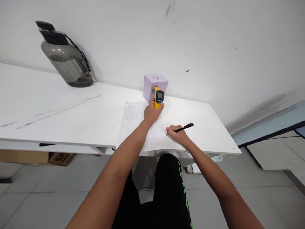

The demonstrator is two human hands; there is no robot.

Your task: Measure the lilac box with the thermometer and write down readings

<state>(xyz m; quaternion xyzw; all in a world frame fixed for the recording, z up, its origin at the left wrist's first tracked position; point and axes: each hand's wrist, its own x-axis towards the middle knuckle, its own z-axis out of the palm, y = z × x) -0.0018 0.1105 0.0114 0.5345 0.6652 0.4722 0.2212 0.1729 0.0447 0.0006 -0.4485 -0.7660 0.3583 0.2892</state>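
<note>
My left hand [151, 113] is wrapped round the handle of a yellow and black infrared thermometer [158, 94], its small screen and blue buttons facing me. Right behind the thermometer stands a pale purple box [148, 88], partly covered by it; whether the two touch I cannot tell. A black pen [186, 127] is held in my right hand [178, 135], which rests at the right edge of a handwritten sheet of paper [133, 116]. My left forearm crosses over the sheet and hides part of the writing.
A large grey water bottle [69, 65] with a black lid stands at the back left of the white table [59, 108]. The wall [202, 41] runs along the table's back edge. Below at the left lies a cardboard box [60, 158]. My legs [166, 190] are under the front edge.
</note>
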